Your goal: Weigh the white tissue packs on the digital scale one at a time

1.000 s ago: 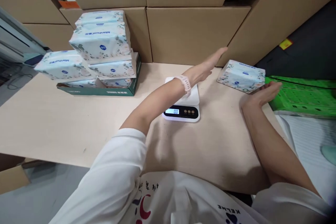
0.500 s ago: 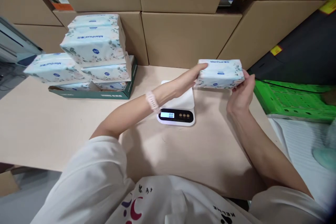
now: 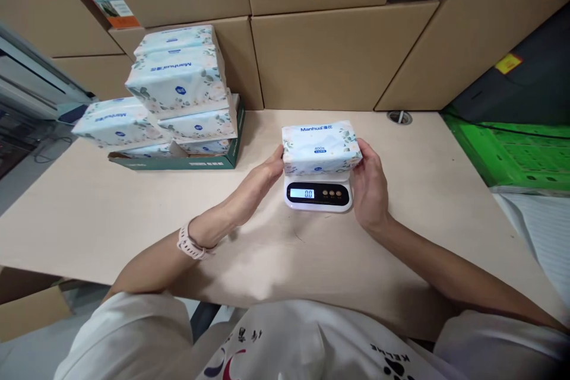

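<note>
A floral-printed pack of tissues [image 3: 319, 148] is gripped at its two ends, over a white digital scale [image 3: 318, 195]. My left hand [image 3: 260, 184] presses its left end, and my right hand [image 3: 371, 187] closes on the right end. The scale's display reads 0.0; I cannot tell whether the pack touches the platform, which it mostly hides. To the left, several similar tissue packs [image 3: 180, 80] are stacked in and above a shallow green box [image 3: 187, 162].
Large cardboard boxes [image 3: 329, 59] line the back of the table [image 3: 423, 190]. A round cable hole [image 3: 399, 117] lies at the back right. Beyond the right edge are a green plastic crate [image 3: 503, 154] and a dark grey box [image 3: 521, 83].
Both hands have brought the tissue pack leftward and down, from the right of the scale to over it. The pack's printed top now faces me. The view has shifted slightly.
</note>
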{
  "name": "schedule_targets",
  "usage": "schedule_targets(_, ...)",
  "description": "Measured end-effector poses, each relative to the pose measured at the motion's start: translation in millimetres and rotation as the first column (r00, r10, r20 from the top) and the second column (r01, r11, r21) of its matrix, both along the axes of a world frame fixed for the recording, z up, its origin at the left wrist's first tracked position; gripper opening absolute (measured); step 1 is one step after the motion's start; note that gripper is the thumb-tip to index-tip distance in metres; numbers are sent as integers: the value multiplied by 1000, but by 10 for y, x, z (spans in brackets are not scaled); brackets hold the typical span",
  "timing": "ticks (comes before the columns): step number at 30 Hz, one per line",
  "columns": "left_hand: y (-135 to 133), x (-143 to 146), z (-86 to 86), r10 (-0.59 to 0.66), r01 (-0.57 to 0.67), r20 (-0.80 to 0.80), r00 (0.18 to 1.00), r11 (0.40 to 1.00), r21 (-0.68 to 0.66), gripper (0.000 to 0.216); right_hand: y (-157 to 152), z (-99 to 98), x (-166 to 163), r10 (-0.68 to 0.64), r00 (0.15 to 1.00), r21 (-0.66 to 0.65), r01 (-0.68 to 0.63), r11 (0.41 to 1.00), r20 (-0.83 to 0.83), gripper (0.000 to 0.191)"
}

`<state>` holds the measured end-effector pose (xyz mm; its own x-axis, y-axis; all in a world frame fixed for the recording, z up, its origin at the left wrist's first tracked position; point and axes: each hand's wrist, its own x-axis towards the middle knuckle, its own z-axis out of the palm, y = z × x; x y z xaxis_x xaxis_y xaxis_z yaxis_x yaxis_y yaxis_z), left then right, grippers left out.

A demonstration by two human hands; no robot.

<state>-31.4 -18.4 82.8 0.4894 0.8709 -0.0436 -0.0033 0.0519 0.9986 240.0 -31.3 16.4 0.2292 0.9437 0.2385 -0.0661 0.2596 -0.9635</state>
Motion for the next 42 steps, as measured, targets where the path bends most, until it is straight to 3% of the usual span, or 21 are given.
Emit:
schedule_targets(3, -114, 0, -91, 46, -47, -50, 998, 999, -11, 92, -25, -68, 40, -74, 997, 10, 74, 997, -2, 68)
schedule_targets(9, -213, -49, -327, 261, -269, -137, 955, 963, -37, 102, 19, -145, 113, -260, 965, -10, 260, 966, -16, 64)
schedule_targets(14, -196, -89, -693, 230, -243, -139, 963, 966, -85, 111, 200, -167, 189, -402, 908, -214, 372, 903, -120, 61)
schedule_targets(17, -182, -117, -815, 223, -230, -102, 969, 971, -61, 98, 224, -168, 186, -402, 908, -189, 378, 906, -116, 59)
schedule_targets(26, -83, -187, -825, 209, -210, -79, 975, 978, -4, 90, 199, -186, 174, -379, 924, -157, 367, 917, -51, 55)
schedule_targets(42, -60, -208, -818, 295, -295, -44, 954, 955, 6, 66, 193, -172, 168, -371, 928, -127, 364, 923, -36, 57)
